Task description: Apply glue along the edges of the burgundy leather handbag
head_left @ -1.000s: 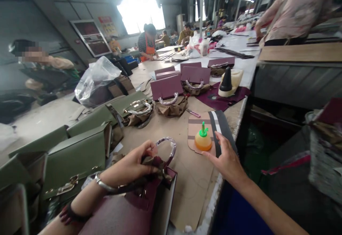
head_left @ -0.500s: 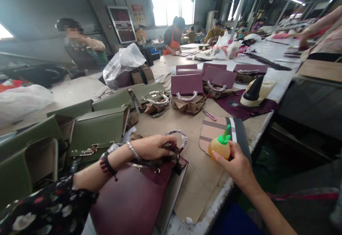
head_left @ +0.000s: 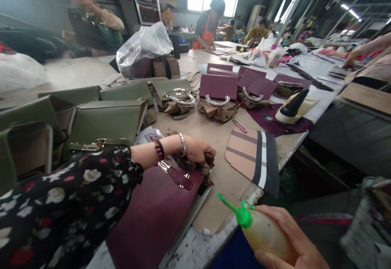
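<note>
Bunched brown material [head_left: 209,159] is gripped by the curled fingers of the left hand [head_left: 198,151]; if it slips, the burgundy bag [head_left: 155,208] below those fingers could be shifted. A squeeze bottle [head_left: 269,236] is clasped in the right hand [head_left: 301,240], fingers wrapped around it; stray drops could be caused by too hard a squeeze. Counted are one bottle, one burgundy bag and, beyond the right fingers, one striped panel [head_left: 249,153] and one cutter [head_left: 239,125]; the overlapping green bags [head_left: 106,122] left of the left fingers cannot be surely counted.
</note>
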A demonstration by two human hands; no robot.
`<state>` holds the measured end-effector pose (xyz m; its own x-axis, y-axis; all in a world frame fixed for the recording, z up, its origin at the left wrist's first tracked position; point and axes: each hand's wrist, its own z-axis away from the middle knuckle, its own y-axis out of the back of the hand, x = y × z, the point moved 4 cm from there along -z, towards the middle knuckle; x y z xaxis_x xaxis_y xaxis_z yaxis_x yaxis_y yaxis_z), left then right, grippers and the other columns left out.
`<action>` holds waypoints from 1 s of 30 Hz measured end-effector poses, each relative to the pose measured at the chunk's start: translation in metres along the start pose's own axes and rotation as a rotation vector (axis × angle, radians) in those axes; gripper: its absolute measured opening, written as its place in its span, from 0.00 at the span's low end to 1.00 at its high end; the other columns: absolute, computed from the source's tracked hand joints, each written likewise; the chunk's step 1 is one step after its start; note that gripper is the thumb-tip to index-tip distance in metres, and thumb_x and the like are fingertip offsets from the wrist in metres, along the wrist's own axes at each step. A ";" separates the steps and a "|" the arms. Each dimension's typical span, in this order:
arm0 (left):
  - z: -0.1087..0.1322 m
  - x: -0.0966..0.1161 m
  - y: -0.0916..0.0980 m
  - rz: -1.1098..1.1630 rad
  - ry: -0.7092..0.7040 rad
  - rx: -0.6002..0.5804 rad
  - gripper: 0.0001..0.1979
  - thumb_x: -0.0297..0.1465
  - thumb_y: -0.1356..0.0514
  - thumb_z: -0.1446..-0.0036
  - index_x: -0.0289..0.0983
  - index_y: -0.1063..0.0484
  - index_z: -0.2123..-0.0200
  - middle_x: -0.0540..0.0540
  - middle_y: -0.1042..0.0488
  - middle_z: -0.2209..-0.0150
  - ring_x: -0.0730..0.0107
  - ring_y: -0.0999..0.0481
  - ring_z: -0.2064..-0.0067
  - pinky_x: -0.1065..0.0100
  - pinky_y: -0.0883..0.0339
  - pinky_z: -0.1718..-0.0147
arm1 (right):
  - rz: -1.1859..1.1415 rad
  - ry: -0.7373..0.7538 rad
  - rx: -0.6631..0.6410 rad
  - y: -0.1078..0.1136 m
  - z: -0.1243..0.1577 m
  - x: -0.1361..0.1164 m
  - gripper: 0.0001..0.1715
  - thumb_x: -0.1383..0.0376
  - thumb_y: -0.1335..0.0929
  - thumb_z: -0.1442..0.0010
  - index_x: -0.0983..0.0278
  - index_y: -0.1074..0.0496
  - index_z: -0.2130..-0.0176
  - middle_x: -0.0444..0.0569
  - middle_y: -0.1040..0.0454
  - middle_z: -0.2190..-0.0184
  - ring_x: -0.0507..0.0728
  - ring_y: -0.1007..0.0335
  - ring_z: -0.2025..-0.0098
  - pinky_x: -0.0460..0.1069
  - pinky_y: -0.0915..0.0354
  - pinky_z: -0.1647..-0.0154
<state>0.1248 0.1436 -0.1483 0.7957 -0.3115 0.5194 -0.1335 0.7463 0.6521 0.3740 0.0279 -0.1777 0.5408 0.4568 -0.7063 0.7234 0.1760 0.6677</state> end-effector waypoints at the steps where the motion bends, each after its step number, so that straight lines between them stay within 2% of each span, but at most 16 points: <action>1: -0.004 -0.001 -0.002 -0.006 0.005 -0.017 0.07 0.26 0.40 0.49 0.35 0.31 0.64 0.51 0.30 0.68 0.70 0.32 0.65 0.73 0.40 0.67 | 0.070 0.050 0.013 0.000 0.001 -0.004 0.25 0.58 0.27 0.53 0.53 0.30 0.54 0.44 0.25 0.60 0.56 0.24 0.63 0.42 0.28 0.63; 5: -0.011 0.000 -0.005 -0.021 0.018 -0.059 0.06 0.24 0.41 0.50 0.35 0.33 0.66 0.53 0.33 0.72 0.72 0.34 0.68 0.74 0.40 0.70 | 0.249 0.167 0.043 -0.005 0.007 -0.011 0.26 0.58 0.29 0.47 0.56 0.34 0.49 0.47 0.27 0.57 0.55 0.25 0.60 0.43 0.28 0.61; 10: -0.015 -0.002 -0.004 -0.028 0.025 -0.072 0.06 0.25 0.41 0.50 0.35 0.34 0.67 0.53 0.33 0.72 0.73 0.34 0.68 0.74 0.40 0.70 | 0.338 0.199 0.111 -0.016 0.006 -0.010 0.20 0.58 0.34 0.41 0.58 0.33 0.49 0.51 0.32 0.58 0.56 0.28 0.61 0.48 0.27 0.61; 16: -0.019 -0.008 -0.006 0.012 0.019 -0.126 0.08 0.26 0.42 0.51 0.36 0.34 0.65 0.51 0.31 0.69 0.71 0.33 0.66 0.72 0.38 0.66 | 0.481 0.273 0.121 -0.020 -0.012 -0.016 0.19 0.64 0.36 0.39 0.62 0.32 0.48 0.56 0.36 0.57 0.62 0.33 0.59 0.59 0.30 0.60; 21: -0.019 -0.006 -0.005 0.020 0.039 -0.131 0.05 0.26 0.42 0.51 0.36 0.35 0.68 0.51 0.32 0.71 0.70 0.33 0.68 0.70 0.39 0.69 | 0.598 0.410 0.087 -0.019 -0.022 -0.025 0.20 0.66 0.34 0.40 0.66 0.32 0.47 0.60 0.38 0.57 0.64 0.36 0.58 0.59 0.30 0.60; 26: -0.019 -0.002 -0.004 0.011 0.051 -0.131 0.04 0.24 0.42 0.51 0.36 0.36 0.70 0.52 0.34 0.72 0.71 0.35 0.68 0.71 0.40 0.70 | 0.540 0.409 0.002 -0.023 -0.020 -0.027 0.19 0.66 0.35 0.39 0.65 0.32 0.48 0.59 0.38 0.58 0.62 0.36 0.59 0.57 0.30 0.61; 30: -0.021 -0.004 -0.004 0.022 0.050 -0.144 0.05 0.26 0.41 0.50 0.36 0.36 0.69 0.53 0.34 0.72 0.71 0.34 0.69 0.71 0.41 0.71 | 0.577 0.376 0.075 -0.019 -0.023 -0.029 0.18 0.65 0.35 0.39 0.66 0.31 0.49 0.59 0.37 0.60 0.62 0.36 0.61 0.58 0.31 0.62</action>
<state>0.1345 0.1540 -0.1643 0.8224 -0.2673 0.5022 -0.0676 0.8306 0.5527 0.3345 0.0314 -0.1649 0.6725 0.7326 -0.1046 0.3996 -0.2405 0.8846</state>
